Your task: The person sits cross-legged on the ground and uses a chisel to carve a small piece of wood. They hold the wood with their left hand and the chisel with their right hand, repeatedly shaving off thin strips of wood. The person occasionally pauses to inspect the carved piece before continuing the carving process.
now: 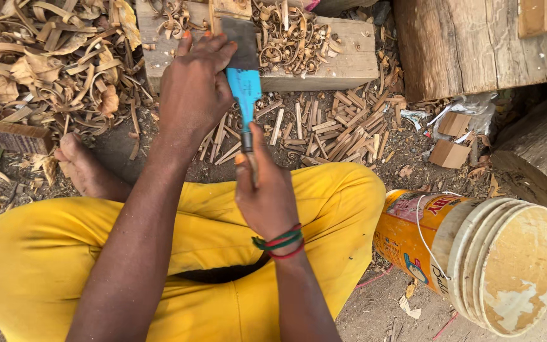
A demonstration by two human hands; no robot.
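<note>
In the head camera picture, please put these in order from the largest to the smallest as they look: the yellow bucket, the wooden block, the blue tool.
1. Wooden block and yellow bucket: they look about alike, and the bucket lies nearer to the camera, so I will not rank them.
2. Blue tool, held by the left hand and right hand: clearly the smallest.

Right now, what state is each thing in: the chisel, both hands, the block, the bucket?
Blue-handled flat steel chisel: blade upright on the block.
Left hand: pressed against the chisel's blade.
Right hand: gripping the chisel's handle.
Pale wooden block: lying flat, covered in curled shavings.
Orange plastic bucket: tipped on its side.
</note>
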